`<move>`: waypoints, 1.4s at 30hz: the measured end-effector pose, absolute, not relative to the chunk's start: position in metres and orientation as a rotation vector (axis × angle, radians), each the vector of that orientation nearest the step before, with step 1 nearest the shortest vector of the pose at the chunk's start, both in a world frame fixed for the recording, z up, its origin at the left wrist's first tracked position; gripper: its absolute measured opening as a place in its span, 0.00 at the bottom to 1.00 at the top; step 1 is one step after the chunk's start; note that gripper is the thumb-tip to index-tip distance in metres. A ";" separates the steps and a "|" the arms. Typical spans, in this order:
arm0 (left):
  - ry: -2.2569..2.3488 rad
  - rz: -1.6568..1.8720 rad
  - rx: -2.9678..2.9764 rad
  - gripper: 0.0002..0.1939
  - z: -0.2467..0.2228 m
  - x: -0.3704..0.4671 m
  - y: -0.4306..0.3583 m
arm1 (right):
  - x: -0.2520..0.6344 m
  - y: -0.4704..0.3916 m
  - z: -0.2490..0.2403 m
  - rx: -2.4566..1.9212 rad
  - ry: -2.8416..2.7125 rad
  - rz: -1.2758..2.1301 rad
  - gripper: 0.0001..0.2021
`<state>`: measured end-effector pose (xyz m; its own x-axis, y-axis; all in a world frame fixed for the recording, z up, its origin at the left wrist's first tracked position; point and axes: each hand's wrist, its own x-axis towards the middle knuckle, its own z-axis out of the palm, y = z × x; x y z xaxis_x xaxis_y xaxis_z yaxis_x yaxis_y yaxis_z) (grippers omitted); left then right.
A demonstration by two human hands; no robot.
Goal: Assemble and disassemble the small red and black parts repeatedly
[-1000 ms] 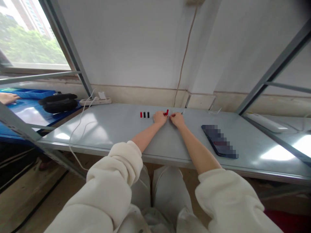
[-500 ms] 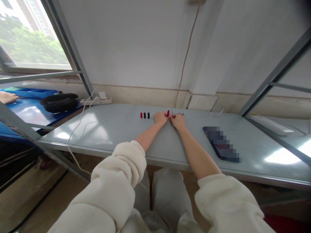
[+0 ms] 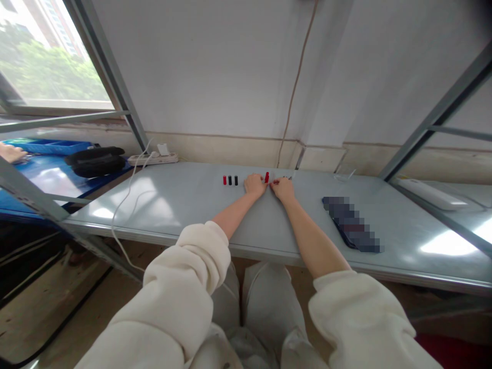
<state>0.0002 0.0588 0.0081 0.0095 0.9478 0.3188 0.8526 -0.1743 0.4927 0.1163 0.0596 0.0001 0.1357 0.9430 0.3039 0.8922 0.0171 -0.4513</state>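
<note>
My left hand (image 3: pixel 254 184) is closed at the far side of the grey table, its fingertips on a small red cylinder (image 3: pixel 266 177) that stands about upright. Close by on the right, my right hand (image 3: pixel 283 188) has its fingers pinched together near the base of that cylinder; what they hold, if anything, is too small to name. To the left of my left hand stand a second red cylinder (image 3: pixel 224 180) and two black cylinders (image 3: pixel 232 180) in a row. Some small dark pieces (image 3: pixel 287 178) show just behind my right hand, partly hidden by it.
A blurred-out dark phone-like slab (image 3: pixel 351 225) lies on the table (image 3: pixel 207 215) at right. A clear plastic piece (image 3: pixel 345 177) is behind it. At left are a power strip (image 3: pixel 154 158) with white cables, a black case (image 3: pixel 96 162) and another person's hand (image 3: pixel 11 152).
The red cylinder at my left fingertips was tilted and is now more upright. My right fingers have drawn slightly away from it. The view has shifted a little.
</note>
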 end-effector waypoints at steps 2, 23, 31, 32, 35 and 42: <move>1.859 0.908 2.223 0.15 0.011 -0.005 0.051 | 0.116 0.059 0.001 -1.885 -1.756 0.121 0.12; 2.098 0.899 2.171 0.28 0.014 -0.072 -0.002 | 0.115 0.035 0.017 -2.032 -1.802 0.104 0.09; 1.983 1.028 2.146 0.17 0.007 -0.077 0.011 | 0.109 0.025 0.024 -1.890 -1.800 0.058 0.10; 1.936 1.075 2.129 0.15 0.007 -0.076 0.012 | 0.109 0.025 0.025 -1.881 -1.798 0.057 0.11; 1.671 1.196 2.020 0.11 0.010 -0.071 0.012 | 0.107 0.026 0.026 -1.822 -1.815 0.065 0.12; 1.120 1.205 1.565 0.09 0.021 -0.059 0.002 | 0.092 0.022 0.030 -1.500 -1.990 0.327 0.22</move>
